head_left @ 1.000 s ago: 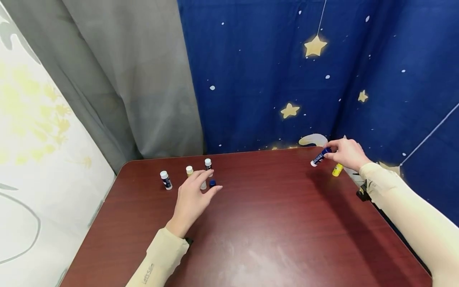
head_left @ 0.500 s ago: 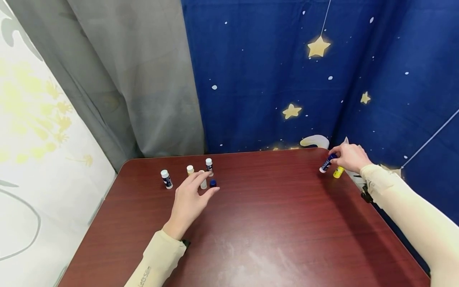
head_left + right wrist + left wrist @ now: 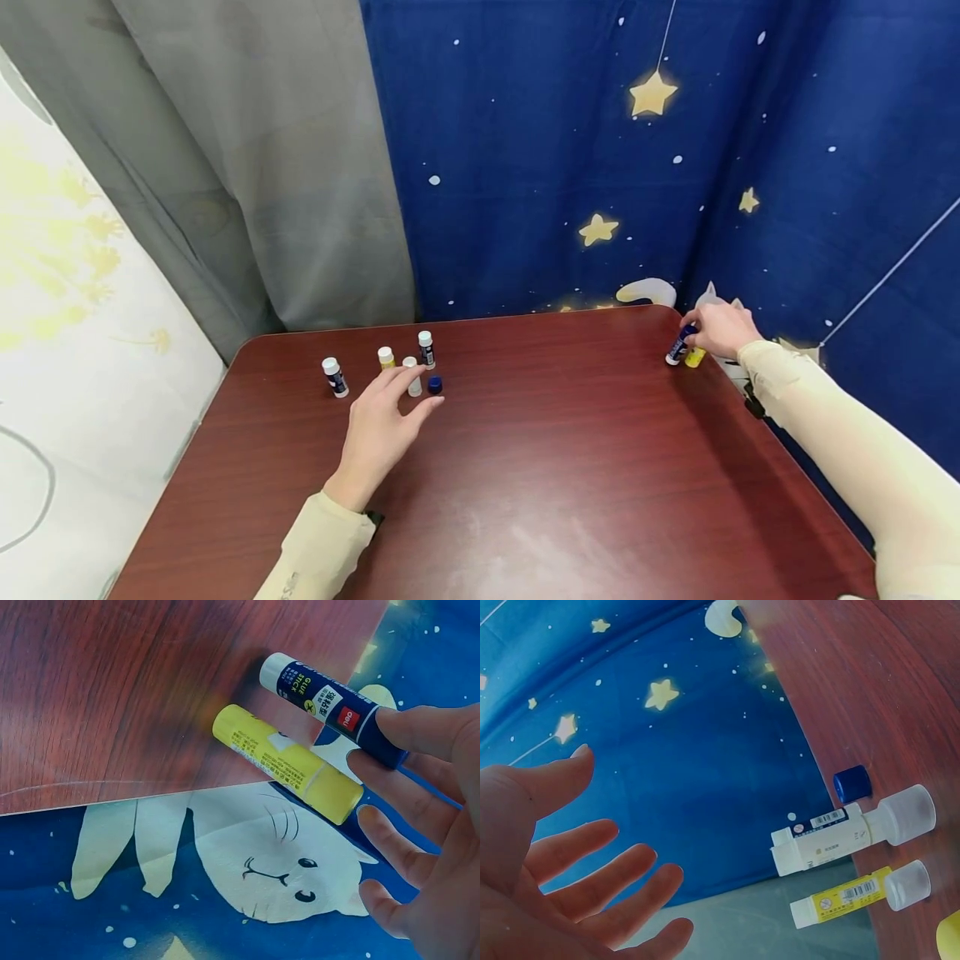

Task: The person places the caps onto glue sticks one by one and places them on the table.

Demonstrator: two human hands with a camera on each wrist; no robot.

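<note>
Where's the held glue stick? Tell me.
In the head view, the blue glue stick is near the far right corner of the table, in the right hand, beside a yellow stick.

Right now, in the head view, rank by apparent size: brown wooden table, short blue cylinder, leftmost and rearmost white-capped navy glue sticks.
Wooden table
Leftmost glue stick, rearmost glue stick: too alike to rank
Blue cylinder
</note>
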